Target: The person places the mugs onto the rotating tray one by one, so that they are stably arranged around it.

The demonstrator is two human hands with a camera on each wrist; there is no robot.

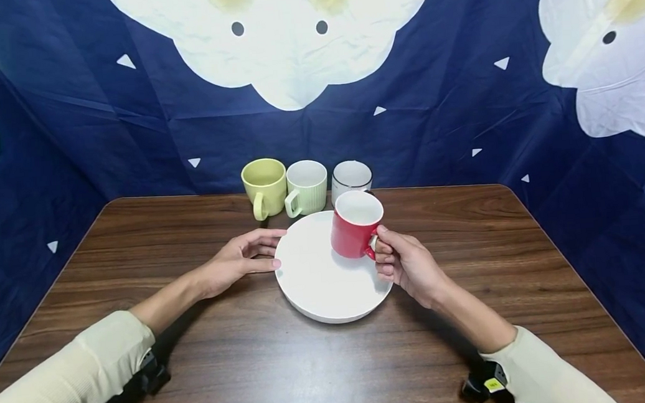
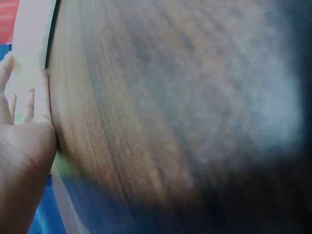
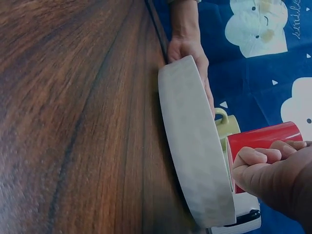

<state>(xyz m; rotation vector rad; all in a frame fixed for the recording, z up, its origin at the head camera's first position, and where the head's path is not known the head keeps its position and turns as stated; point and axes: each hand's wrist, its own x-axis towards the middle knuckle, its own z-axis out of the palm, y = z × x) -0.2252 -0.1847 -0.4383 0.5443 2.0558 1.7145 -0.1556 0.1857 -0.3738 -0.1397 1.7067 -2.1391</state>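
A person sits up to a wooden table (image 1: 227, 358) with a round white stand (image 1: 328, 288) on it, and everything else gathers about that stand. A red mug (image 1: 352, 237) is over the far right part of its top; I can't tell whether the base touches. The right hand (image 1: 411, 263) has its fingers and thumb closed firmly about the mug's handle, the mug nearly upright. At the stand's left side, the left hand (image 1: 231, 261) touches the rim with fingers loosely extended and thumb apart, gripping nothing. Just beyond the stand's far edge are a yellow-green mug (image 1: 268, 196), a ribbed pale green mug (image 1: 311, 196) and a dark-rimmed white mug (image 1: 349, 176), with blue cloth (image 1: 451, 111) behind them.
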